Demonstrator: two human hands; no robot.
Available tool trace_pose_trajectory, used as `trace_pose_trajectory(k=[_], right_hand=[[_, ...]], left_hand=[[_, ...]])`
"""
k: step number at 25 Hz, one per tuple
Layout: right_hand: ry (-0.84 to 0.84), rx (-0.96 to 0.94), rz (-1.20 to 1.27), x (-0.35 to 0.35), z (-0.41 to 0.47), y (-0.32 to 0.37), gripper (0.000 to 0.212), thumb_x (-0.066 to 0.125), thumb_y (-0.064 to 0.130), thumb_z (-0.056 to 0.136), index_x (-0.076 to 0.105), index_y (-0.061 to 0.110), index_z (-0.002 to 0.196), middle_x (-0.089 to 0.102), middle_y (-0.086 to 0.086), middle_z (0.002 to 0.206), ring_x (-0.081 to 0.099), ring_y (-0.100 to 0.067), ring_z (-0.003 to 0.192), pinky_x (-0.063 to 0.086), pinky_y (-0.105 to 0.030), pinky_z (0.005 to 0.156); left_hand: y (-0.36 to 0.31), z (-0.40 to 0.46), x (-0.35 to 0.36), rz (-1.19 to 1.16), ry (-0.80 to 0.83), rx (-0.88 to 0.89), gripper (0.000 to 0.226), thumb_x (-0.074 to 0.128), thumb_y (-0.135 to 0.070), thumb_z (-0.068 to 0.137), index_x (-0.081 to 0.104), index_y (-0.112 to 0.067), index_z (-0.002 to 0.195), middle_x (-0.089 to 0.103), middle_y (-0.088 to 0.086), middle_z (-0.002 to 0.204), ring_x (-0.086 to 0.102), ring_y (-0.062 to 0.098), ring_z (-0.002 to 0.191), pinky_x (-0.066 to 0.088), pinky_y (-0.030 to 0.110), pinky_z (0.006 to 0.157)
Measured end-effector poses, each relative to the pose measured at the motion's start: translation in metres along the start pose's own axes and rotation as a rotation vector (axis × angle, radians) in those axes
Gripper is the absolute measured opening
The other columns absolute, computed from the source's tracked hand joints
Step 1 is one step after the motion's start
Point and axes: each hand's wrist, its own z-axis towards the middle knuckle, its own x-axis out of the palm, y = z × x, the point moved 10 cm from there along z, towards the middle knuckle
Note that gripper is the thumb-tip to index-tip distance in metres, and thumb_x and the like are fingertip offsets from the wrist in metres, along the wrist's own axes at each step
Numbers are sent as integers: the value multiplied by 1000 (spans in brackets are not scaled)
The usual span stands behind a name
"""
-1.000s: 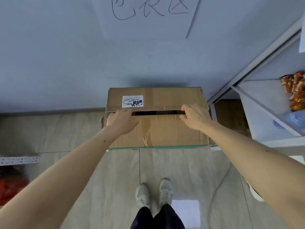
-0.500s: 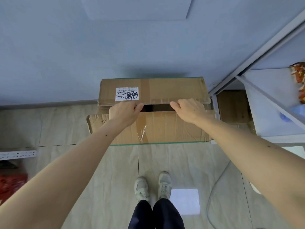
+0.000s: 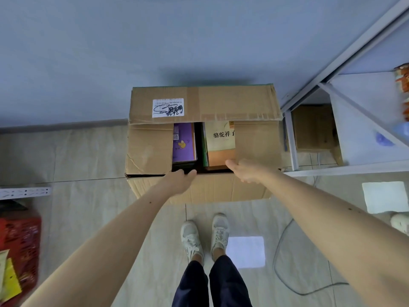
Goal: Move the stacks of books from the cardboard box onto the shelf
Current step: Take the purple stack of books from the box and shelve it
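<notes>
Both the left hand (image 3: 179,181) and the right hand (image 3: 247,170) are curled over the near flap (image 3: 199,189) of the cardboard box (image 3: 203,103), folded down so the books (image 3: 220,142) are exposed.

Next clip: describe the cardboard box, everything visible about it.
The cardboard box is brown, creased corrugated card, standing on the tiled floor against the wall, left of the metal shelf. Its far flap bears a white scribbled label; side flaps lie partly inward. The near flap is folded down, with the left hand and right hand on its edge. Inside show a purple book and a green-orange book.
</notes>
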Motion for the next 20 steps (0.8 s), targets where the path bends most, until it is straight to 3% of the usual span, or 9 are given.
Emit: trace_pose_trajectory(k=[2, 4, 6, 8, 11, 14, 17, 20], right_hand=[[-81, -23, 7, -17, 7, 4, 53, 26, 56, 101, 45, 18, 69, 57, -3, 74, 58, -19, 68, 41, -32, 67], [-216, -80, 15, -46, 11, 16, 51, 33, 48, 103, 54, 10, 74, 58, -4, 76, 59, -27, 77, 40, -30, 60], [-300, -146, -17, -69, 19, 30, 44, 36, 45, 103, 59, 7, 107, 63, -7, 100, 59, -30, 100, 47, -36, 75], [-338, -179, -34, -85, 26, 40, 51, 39, 45, 102, 45, 8, 136, 58, -10, 129, 54, -32, 119, 47, -44, 93], [-442, -205, -5, -101, 31, 52, 53, 46, 44, 99, 44, 8, 138, 51, -11, 139, 46, -31, 127, 43, -43, 94], [-709, -249, 13, -123, 14, 63, 51, 52, 40, 96, 46, 6, 133, 52, -12, 134, 43, -28, 125, 43, -38, 92], [-873, -344, 14, -150, 7, 76, 66, 58, 39, 95, 33, 7, 147, 32, -14, 154, 26, -34, 141, 27, -44, 114], [-841, -262, -53, -178, 33, 77, 78, 54, 51, 93, 19, 17, 154, 4, -4, 165, 8, -33, 149, 17, -49, 117]], left_hand=[[2, 7, -27, -9, -182, 9, 56, 27, -57, 97, 59, -11, 98, 66, 16, 104, 60, 33, 93, 48, 40, 82], [0, 14, -60, 9, -313, 15, 54, 32, -58, 95, 60, -15, 112, 62, 15, 117, 58, 34, 105, 45, 43, 84], [-10, 26, -85, 41, -343, 66, 57, 35, -57, 96, 51, -17, 133, 51, 9, 137, 45, 32, 126, 40, 47, 95], [-20, 38, -105, 25, -349, 109, 64, 39, -55, 97, 39, -13, 145, 41, 7, 149, 33, 29, 138, 36, 50, 104], [-30, 38, -124, 19, -424, 126, 68, 40, -52, 98, 32, -9, 149, 39, 6, 153, 27, 25, 144, 31, 49, 111], [-44, 18, -137, 65, -591, 149, 78, 43, -55, 96, 22, -7, 154, 28, 8, 159, 16, 25, 150, 24, 50, 118], [-52, 19, -165, 107, -720, 152, 93, 43, -61, 92, 4, -8, 158, 5, 10, 166, 0, 26, 153, 14, 50, 120], [-50, 54, -197, 172, -690, 112, 101, 38, -72, 87, -2, -11, 158, -7, 4, 167, -6, 26, 153, 11, 53, 121]])
